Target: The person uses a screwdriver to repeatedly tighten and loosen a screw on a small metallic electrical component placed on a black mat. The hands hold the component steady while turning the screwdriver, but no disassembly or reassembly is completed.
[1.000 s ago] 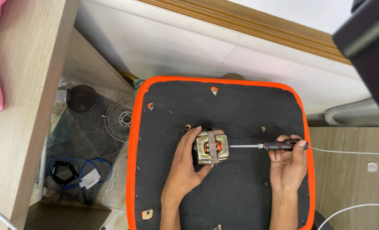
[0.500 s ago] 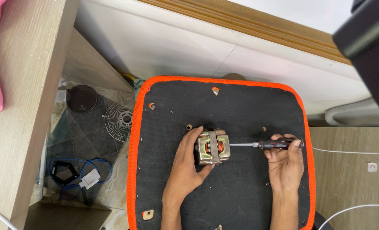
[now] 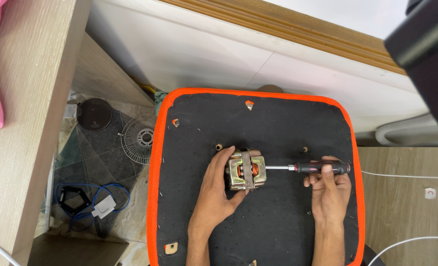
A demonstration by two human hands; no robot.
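Left hand (image 3: 218, 189) cupped around small electric motor (image 3: 246, 170), fingers on its left side, thumb under near edge. Right hand (image 3: 328, 189) closed on screwdriver (image 3: 313, 168) handle, shaft horizontal, tip at motor's right side, contact probably but unclear. Motor near middle of black orange-rimmed pad (image 3: 278, 123), screwdriver toward right edge

You see a white wall panel (image 3: 204, 54) ahead, a wooden shelf (image 3: 27, 123) on your left, and a cluttered floor (image 3: 101, 162) below it.
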